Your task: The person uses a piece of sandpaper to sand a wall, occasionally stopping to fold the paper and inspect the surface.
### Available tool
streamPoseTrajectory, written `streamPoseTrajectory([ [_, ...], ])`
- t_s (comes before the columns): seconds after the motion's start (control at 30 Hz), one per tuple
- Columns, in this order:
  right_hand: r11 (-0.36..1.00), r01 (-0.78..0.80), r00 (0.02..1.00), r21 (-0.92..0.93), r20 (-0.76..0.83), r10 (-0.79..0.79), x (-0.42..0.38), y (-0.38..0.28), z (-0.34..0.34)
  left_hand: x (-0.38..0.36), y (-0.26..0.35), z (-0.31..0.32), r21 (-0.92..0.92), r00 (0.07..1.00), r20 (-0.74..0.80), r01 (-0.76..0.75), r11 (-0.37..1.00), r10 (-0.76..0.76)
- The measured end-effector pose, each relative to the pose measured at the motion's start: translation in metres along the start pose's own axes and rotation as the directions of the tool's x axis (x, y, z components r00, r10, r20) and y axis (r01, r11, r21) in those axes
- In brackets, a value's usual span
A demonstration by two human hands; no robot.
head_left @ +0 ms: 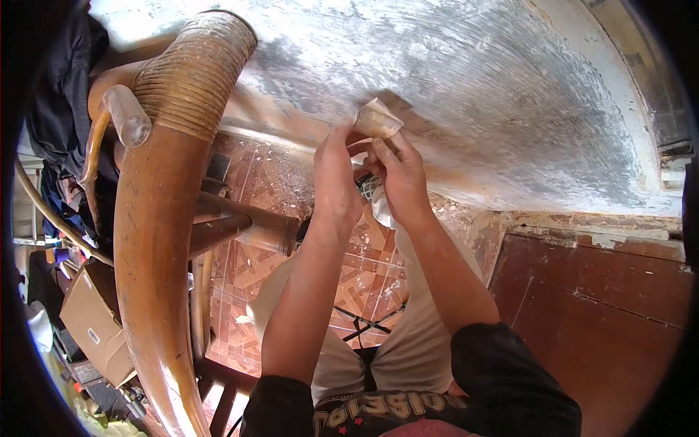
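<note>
Both my hands are raised in front of the scraped, grey-white wall (466, 95). Between them is a small folded piece of worn, tan-white sheet (378, 119), which looks like sandpaper. My left hand (336, 171) holds its lower left side, with the fingers partly hidden behind it. My right hand (400, 171) pinches its lower edge between thumb and fingers. Below and between the hands, a white and dark patterned item (378, 202) shows partly; what it is I cannot make out.
A thick curved wooden furniture arm (156, 240) rises close on the left, with cane binding at its top. Debris dots the tiled floor (240, 291). A cardboard box (95, 320) is at lower left, a brown panel (590, 313) at right.
</note>
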State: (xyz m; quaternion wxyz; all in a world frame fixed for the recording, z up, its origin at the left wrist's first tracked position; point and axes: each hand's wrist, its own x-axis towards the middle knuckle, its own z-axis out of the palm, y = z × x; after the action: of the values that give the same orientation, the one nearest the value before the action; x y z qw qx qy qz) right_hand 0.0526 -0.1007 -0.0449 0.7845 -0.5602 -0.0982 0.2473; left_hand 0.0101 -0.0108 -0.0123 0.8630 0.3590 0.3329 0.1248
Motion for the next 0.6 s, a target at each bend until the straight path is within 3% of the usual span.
streamPoseTrajectory([
  [0.13,0.992,-0.082,0.995,0.092,-0.043,0.086,0.001,-0.004,-0.007,0.0,-0.002,-0.001,0.109,0.999,0.05,-0.006,0.994,0.0],
  [0.2,0.989,-0.097,0.993,0.115,-0.056,0.104,0.004,-0.006,-0.006,0.001,-0.003,-0.002,0.122,0.993,0.07,-0.102,0.987,0.094],
  [0.43,0.988,-0.119,0.991,0.099,-0.053,0.124,0.017,0.001,0.001,0.01,0.002,-0.01,0.282,0.977,0.038,-0.213,0.936,0.211],
  [0.5,0.995,-0.095,0.987,0.04,-0.127,0.1,0.015,-0.003,0.01,0.014,0.005,-0.015,0.417,0.919,-0.065,-0.328,0.848,0.388],
  [0.53,0.997,-0.076,0.977,-0.027,-0.203,0.069,0.014,-0.003,0.013,0.014,0.007,-0.018,0.42,0.918,-0.067,-0.329,0.846,0.39],
  [0.6,0.994,-0.109,0.984,-0.015,-0.141,0.106,0.015,-0.002,0.006,0.011,0.015,-0.018,0.698,0.777,-0.028,-0.435,0.569,0.628],
])
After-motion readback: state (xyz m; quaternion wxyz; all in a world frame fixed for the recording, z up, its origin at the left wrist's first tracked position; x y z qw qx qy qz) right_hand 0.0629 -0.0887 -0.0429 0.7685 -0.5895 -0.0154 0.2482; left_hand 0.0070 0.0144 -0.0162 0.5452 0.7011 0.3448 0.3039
